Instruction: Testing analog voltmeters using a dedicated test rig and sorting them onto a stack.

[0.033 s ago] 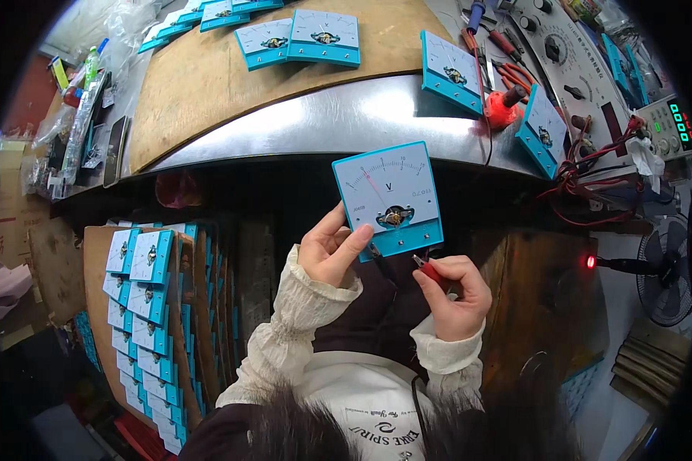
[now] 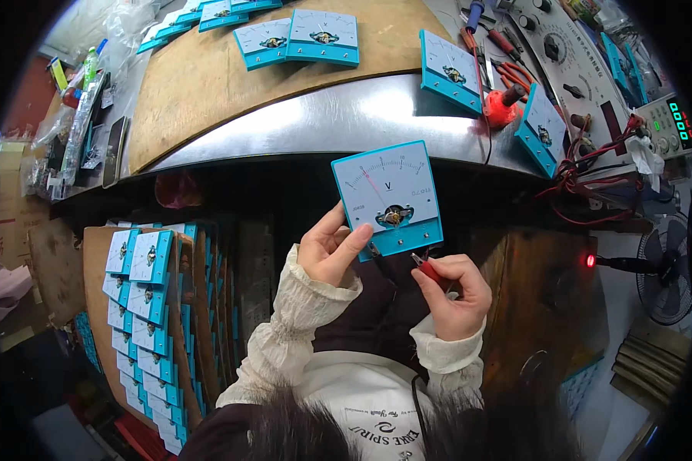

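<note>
My left hand (image 2: 332,250) is closed on the lower left side of a voltmeter panel (image 2: 373,180), thumb across its front. The meter has a white dial, a teal frame and an opening showing its coil, and its thin red needle points up to the left. A dark clip (image 2: 373,250) sits at its lower left corner by my thumb; how it is fixed there is hard to see. Just below the lower right edge, my right hand (image 2: 457,296) pinches a red crocodile clip (image 2: 429,269). The clip's metal tip is close to the meter, apparently not touching.
Similar meters (image 2: 323,38) lie on a wooden board (image 2: 200,84) across the metal-topped bench (image 2: 284,127). At the right are a red knob-topped device (image 2: 502,107), tangled red leads (image 2: 592,180), a power supply (image 2: 661,127) and a fan (image 2: 665,269). Stacked boards with meters (image 2: 150,261) stand left.
</note>
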A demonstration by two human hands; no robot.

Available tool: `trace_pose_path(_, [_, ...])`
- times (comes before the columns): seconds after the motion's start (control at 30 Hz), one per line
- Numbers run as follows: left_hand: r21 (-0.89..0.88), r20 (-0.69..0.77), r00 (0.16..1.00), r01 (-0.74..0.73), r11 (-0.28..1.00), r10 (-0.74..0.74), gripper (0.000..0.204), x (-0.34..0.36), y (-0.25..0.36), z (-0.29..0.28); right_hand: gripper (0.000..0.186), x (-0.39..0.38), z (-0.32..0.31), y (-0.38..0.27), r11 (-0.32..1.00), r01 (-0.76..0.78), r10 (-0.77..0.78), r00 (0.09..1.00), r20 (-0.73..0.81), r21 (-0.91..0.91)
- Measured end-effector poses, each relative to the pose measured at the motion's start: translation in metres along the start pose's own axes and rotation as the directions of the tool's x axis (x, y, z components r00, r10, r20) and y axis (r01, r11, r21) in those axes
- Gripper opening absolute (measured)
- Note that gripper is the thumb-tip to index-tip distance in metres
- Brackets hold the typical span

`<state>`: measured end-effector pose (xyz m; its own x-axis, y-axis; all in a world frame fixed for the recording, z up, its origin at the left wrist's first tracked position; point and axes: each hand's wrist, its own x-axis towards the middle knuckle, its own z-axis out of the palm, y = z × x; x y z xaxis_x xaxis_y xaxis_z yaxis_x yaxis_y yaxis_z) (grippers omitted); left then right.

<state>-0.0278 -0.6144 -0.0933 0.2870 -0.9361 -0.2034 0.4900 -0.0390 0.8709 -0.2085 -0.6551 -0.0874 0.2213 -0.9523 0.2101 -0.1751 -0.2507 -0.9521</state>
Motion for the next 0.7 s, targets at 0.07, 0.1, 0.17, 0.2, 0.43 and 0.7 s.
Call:
trace_pose_path(0.07, [0.004, -0.039, 0.998, 0.046, 0.999, -0.046, 0.054, 0.000, 0.000, 0.000, 0.019, 0.002, 0.002, -0.003, 0.996, 0.063, -0.062, 0.998, 0.025, -0.070])
trace_pose_path(0.1, [-0.022, -0.011, 1.000, 0.007, 1.000, -0.007, 0.054, 0.001, 0.000, 0.000, 0.019, 0.004, 0.003, -0.003, 0.995, 0.058, -0.056, 0.998, 0.024, -0.077])
trace_pose_path(0.17, [-0.074, -0.006, 1.000, -0.002, 0.997, 0.001, 0.056, 0.001, -0.001, -0.001, 0.020, 0.007, 0.007, -0.002, 0.966, 0.170, -0.167, 0.985, 0.032, -0.195])
trace_pose_path(0.2, [-0.080, -0.002, 1.000, 0.008, 0.997, -0.008, 0.056, 0.001, -0.002, -0.002, 0.020, 0.007, 0.010, -0.002, 0.965, 0.174, -0.173, 0.985, 0.024, -0.196])
trace_pose_path(0.43, [0.092, 0.006, 1.000, 0.022, 0.996, -0.023, 0.059, 0.001, 0.002, -0.007, 0.020, 0.002, 0.026, 0.000, 0.990, 0.030, -0.033, 0.999, -0.021, -0.138])
trace_pose_path(0.7, [-0.005, -0.005, 0.999, 0.041, 0.999, -0.041, 0.055, 0.000, -0.004, -0.012, 0.039, 0.005, 0.017, -0.001, 0.993, 0.068, -0.069, 0.998, -0.007, -0.092])
